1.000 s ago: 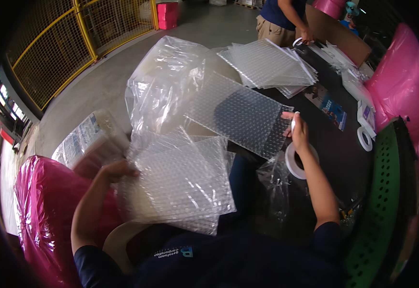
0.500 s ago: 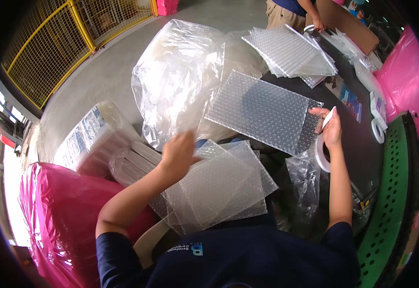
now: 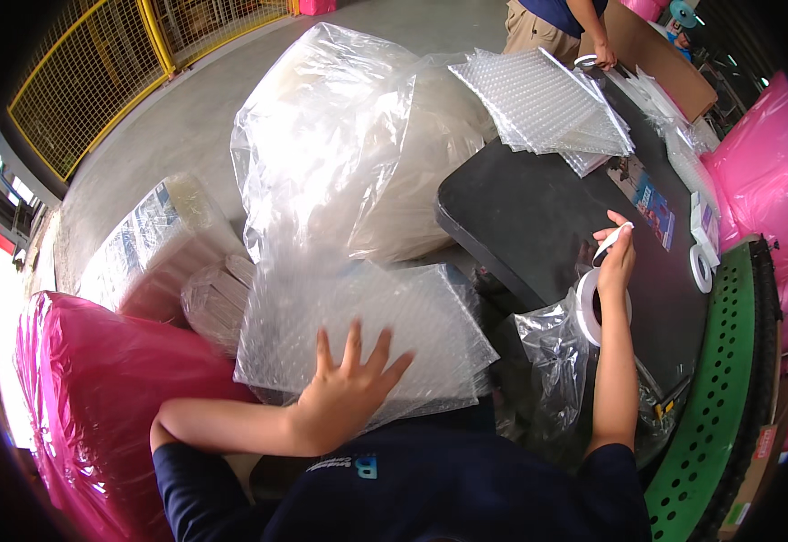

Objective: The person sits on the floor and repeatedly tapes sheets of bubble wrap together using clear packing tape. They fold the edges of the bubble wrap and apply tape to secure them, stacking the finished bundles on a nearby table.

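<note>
My left hand (image 3: 344,397) is open, fingers spread, over a pile of clear bubble-wrap bags (image 3: 276,343) on my lap. The top bag is blurred. Out to the right, above the black table (image 3: 520,208), my right hand (image 3: 618,257) is closed on a small narrow white piece (image 3: 612,242); its exact kind I cannot make out. Beside that wrist is a white tape roll (image 3: 586,312), with a crumpled clear plastic bag (image 3: 552,348) below it. Another stack of bubble-wrap bags (image 3: 538,104) lies at the table's far end.
A big clear sack (image 3: 321,144) stands ahead, left of the table. Pink wrapped bundles (image 3: 114,388) sit left and at far right. A green perforated panel (image 3: 714,379) borders the right. Another person's hand (image 3: 603,56) is at the far table edge. A second tape roll (image 3: 701,269) lies right.
The bubble-wrap bag held by my right hand over the table has left it and now appears on the lap pile. My left hand has come nearer, fingers spreading. The right hand keeps the white piece.
</note>
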Available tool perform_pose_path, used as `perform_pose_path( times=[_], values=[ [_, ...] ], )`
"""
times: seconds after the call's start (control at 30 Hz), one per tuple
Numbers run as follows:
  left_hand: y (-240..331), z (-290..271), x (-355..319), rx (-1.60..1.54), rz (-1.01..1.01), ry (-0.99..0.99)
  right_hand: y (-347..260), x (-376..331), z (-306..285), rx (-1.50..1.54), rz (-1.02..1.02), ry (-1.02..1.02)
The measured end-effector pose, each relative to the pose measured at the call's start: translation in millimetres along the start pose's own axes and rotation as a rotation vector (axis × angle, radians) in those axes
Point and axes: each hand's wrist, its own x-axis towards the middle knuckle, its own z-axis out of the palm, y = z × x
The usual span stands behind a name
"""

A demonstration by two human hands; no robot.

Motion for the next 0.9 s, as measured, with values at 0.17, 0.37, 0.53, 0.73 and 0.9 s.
perform_pose_path(
  times=[0.17,0.37,0.53,0.73,0.9],
  values=[
    [0.5,42.3,9.2,-0.455,0.171,-0.462,3.6,3.6,-2.8,0.241,0.184,-0.167],
    [10.0,-38.9,154.3,-1.101,0.287,0.421,-1.2,-0.7,-13.1,0.636,0.056,-0.262],
    [53.9,-46.1,285.1,-1.080,0.149,0.853,-13.4,1.4,-7.8,0.848,0.077,-0.303],
    [87.6,-4.4,333.3,-1.227,0.050,0.950,-6.6,1.8,-13.5,1.040,0.159,-0.306],
    [82.0,-0.6,334.4,-1.222,-0.055,0.944,27.6,13.2,-43.5,1.660,0.145,-0.315]
  ],
)
